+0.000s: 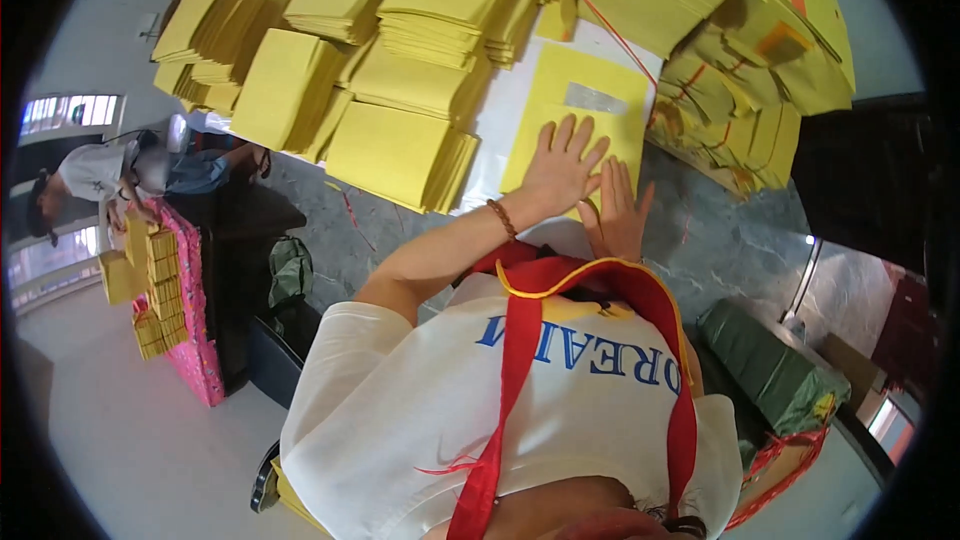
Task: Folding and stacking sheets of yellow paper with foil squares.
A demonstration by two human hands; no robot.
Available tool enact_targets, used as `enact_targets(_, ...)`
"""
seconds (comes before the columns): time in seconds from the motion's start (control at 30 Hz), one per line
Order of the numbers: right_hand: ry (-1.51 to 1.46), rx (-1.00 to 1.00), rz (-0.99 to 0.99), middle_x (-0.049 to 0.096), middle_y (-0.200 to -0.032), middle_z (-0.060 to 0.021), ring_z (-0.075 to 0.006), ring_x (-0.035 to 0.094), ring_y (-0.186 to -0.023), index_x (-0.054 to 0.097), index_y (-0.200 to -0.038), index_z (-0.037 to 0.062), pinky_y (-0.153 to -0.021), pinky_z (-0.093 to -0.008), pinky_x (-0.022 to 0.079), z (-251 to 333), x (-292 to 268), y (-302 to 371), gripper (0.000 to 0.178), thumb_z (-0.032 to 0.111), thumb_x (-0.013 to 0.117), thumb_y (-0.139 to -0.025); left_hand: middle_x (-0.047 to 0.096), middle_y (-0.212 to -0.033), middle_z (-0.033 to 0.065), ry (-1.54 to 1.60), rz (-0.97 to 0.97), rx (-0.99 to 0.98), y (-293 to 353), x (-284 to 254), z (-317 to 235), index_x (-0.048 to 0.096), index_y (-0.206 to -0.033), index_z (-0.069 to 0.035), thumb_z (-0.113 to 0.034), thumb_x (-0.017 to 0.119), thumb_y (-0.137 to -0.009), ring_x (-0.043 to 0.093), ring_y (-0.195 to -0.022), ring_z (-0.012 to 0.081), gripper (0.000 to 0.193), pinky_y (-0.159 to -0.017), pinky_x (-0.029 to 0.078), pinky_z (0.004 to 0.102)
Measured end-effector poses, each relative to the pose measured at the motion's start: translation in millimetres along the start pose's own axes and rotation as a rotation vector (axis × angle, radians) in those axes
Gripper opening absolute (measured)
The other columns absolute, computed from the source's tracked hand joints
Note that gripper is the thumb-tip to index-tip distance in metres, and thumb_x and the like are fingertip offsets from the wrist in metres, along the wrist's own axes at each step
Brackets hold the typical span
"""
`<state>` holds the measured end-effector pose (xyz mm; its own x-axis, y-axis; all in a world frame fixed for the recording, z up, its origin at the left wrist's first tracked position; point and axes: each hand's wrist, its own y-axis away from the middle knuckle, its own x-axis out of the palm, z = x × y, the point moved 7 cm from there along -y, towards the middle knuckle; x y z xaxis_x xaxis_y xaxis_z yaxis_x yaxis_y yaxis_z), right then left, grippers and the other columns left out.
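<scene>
Though near the tabletop (pixel 491 135) edge, slim room leftward, both hands (pixel 560 168) (pixel 617 220) flat, unclenched on yellow paper (pixel 545 80)

A rectangular yellow paper piece (pixel 624 128) — a shiny, pale grey patch (pixel 597 98) set crosswise toward its far end — lies flat on the white tabletop (pixel 493 145), near its right edge.
</scene>
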<state>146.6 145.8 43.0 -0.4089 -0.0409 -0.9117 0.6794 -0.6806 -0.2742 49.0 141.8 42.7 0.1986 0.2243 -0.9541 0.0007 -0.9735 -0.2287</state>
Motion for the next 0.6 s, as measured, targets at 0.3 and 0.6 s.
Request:
enact_targets(0.3,0.025,0.035,0.14,0.026,-0.136,-0.0122,-0.023,0.023,-0.127,0.032,-0.129,0.0063,-0.098,-0.0592,0.003,-1,25,3,0.055,0.036,0.039,-0.084,0.044,-0.112,0.013,0.456,-0.25,0.073,12,-32,22,0.052,-0.107,-0.008,-0.018,0.055,-0.077,0.038,-0.107,0.0294,0.032,-0.087,0.031,0.0398)
enact_targets(0.6,0.036,0.035,0.118,0.025,-0.137,-0.0094,-0.0234,0.021,-0.128,0.033,-0.128,0.0073,-0.1,-0.0554,0.004,-2,18,1,0.049,0.031,0.036,-0.086,0.045,-0.107,0.0116,0.347,-0.054,0.219,36,-18,19,0.047,-0.107,-0.005,-0.018,0.056,-0.076,0.04,-0.104,0.0289,0.034,-0.085,0.033,0.0395)
